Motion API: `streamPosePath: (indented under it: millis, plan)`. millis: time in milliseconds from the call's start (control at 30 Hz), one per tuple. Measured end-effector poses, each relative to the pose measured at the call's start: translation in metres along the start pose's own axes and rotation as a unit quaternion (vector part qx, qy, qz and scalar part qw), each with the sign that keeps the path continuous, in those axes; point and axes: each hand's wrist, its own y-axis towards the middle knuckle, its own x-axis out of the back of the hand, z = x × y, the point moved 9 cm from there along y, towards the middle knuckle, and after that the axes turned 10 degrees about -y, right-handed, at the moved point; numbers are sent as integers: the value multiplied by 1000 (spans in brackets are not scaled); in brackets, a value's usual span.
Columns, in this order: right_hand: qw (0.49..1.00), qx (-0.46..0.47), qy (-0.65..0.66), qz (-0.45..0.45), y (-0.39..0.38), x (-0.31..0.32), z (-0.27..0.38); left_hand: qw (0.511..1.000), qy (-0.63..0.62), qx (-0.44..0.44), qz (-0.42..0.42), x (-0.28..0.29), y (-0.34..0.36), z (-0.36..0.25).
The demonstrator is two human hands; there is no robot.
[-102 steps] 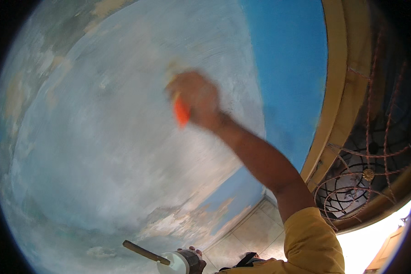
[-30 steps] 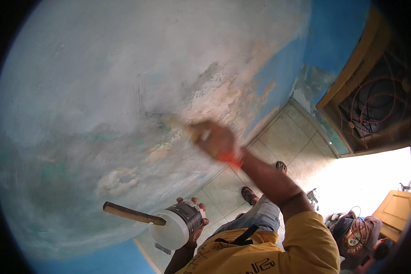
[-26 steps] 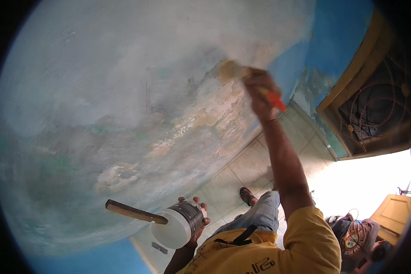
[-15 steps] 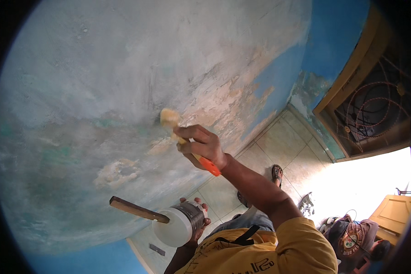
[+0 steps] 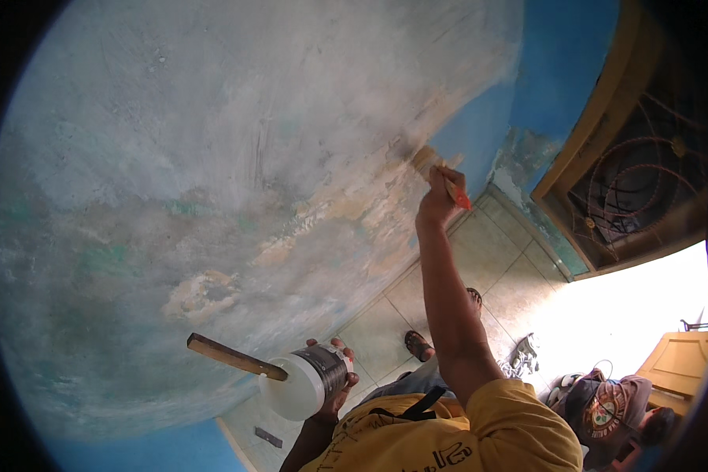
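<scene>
My right hand (image 5: pixel 442 193) reaches out to the far right and grips a paintbrush (image 5: pixel 429 160) with a pale wooden body and an orange-red handle end. The bristles touch the wall (image 5: pixel 236 141), beside the border between the grey-white patchy area and the blue paint (image 5: pixel 476 118). Low in the view, my left hand (image 5: pixel 342 385) is wrapped round a white plastic tub (image 5: pixel 291 391) with a dark label. A flat wooden stick (image 5: pixel 232 357) leans out of the tub's mouth. What the tub holds inside cannot be made out.
A wooden frame (image 5: pixel 554 189) at the right surrounds a dark recess with coiled cable (image 5: pixel 629 189). Below the wall lies a tiled floor (image 5: pixel 377 330) with a small dark flat piece (image 5: pixel 268 437). Another person (image 5: pixel 606 413) is at the lower right, near a wooden door (image 5: pixel 676 362).
My right hand has swung the brush rightward and slightly up along the wall, from the grey middle to near the blue paint. My left hand and the tub have barely moved.
</scene>
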Motion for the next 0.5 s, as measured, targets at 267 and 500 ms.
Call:
streamPosePath:
  millis: [267, 500]
  plan:
    - [892, 321, 60, 313, -172, -123, 164, 1000, 7, -4, -3, 5, 2, -4]
    - [898, 317, 94, 291, -23, -84, 85, 998, 56, 4, 17, -5, 4, -4]
